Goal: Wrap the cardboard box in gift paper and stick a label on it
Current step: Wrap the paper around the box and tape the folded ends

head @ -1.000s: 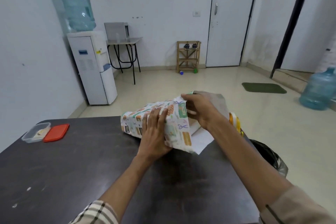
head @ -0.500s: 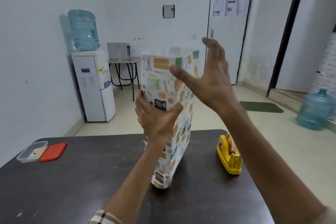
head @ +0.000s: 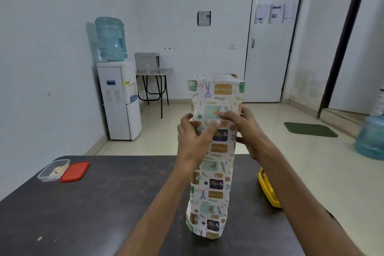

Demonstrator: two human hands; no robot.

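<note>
The box, covered in white gift paper (head: 215, 183) with small coloured pictures, stands upright on its end on the dark table (head: 93, 210). The paper's top end stands open above the box, and the cardboard itself is hidden. My left hand (head: 194, 137) grips the wrapped box on its left side, about two thirds up. My right hand (head: 244, 129) holds its right side at the same height, fingers pressed across the front of the paper. No label is in view.
A yellow tape dispenser (head: 269, 190) sits on the table just right of the box, partly behind my right forearm. A clear plastic container (head: 53, 170) and its red lid (head: 75, 171) lie at the table's far left. Beyond the table are a water dispenser (head: 118, 97) and a water bottle (head: 371, 137) on the floor.
The wrapped box went from lying flat to standing on end. My right hand, lifted off and open half a second ago, has come down onto the box's right side.
</note>
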